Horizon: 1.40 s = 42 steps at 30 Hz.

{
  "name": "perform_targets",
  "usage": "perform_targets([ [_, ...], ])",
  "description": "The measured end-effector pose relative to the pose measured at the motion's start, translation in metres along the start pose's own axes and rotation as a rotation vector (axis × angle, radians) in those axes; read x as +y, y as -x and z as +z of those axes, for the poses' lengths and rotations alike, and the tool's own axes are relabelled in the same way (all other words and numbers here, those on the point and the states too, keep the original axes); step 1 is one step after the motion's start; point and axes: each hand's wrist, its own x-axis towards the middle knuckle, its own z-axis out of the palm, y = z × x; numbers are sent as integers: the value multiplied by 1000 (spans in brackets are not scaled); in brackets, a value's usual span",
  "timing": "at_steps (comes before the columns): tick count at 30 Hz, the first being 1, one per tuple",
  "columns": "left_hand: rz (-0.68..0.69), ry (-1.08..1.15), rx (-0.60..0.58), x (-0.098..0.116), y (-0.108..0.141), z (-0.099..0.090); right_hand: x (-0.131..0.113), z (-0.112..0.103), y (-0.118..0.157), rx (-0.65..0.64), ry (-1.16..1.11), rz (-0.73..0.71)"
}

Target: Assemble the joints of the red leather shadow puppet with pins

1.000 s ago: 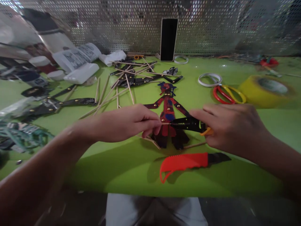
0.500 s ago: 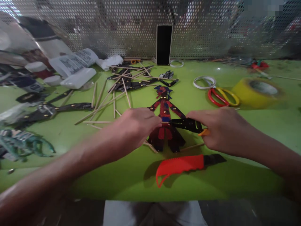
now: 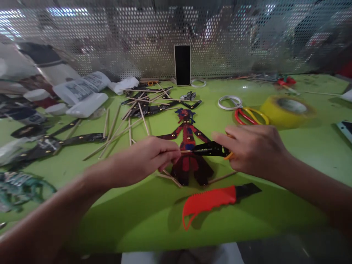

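Light is dim and cool overall, brightest in white-blue patches at the upper left, behind the perforated grey metal screen (image 3: 154,47). A small glare spot sits on the far part of the glossy lime-green tabletop (image 3: 310,146), whose near part falls under a broad, soft-edged shadow. A smaller shadow lies beside the knife with the bright red plastic handle (image 3: 209,201), which reads fairly clearly. The wide roll of yellow tape (image 3: 286,112) has smeared edges, and the print on the white plastic packet (image 3: 82,88) is soft. Wide-angle distortion seems to stretch both forearms towards the sides.
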Motion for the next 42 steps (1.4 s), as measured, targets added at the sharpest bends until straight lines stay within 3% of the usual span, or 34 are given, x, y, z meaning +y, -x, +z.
perform_targets([
  [4,63,-76,140,-2,1,8,-4,-2,0,-110,-40,68],
  [8,263,-258,309,-5,3,19,-1,-4,0,-234,-261,173],
  [14,450,-909,371,9,3,20,10,-4,-4,-487,-715,190],
  [16,369,-909,361,10,1,20,10,-2,-4,-412,-605,200],
  [20,55,-359,200,1,-3,16,8,2,-2,-144,-105,138],
  [22,8,-129,145,-5,-4,13,7,2,-1,-58,17,71],
  [24,20,-34,155,-8,-4,12,6,2,-1,-22,52,34],
  [28,116,-101,257,-9,-2,18,2,2,-1,-152,-22,66],
  [31,255,-270,326,-7,-1,24,3,3,-2,-262,-174,126],
  [37,446,-973,399,8,2,25,11,3,-6,-491,-630,188],
  [39,399,-975,420,11,3,24,12,2,-6,-417,-590,185],
  [42,235,-671,377,10,4,22,11,1,-4,-210,-289,178],
])
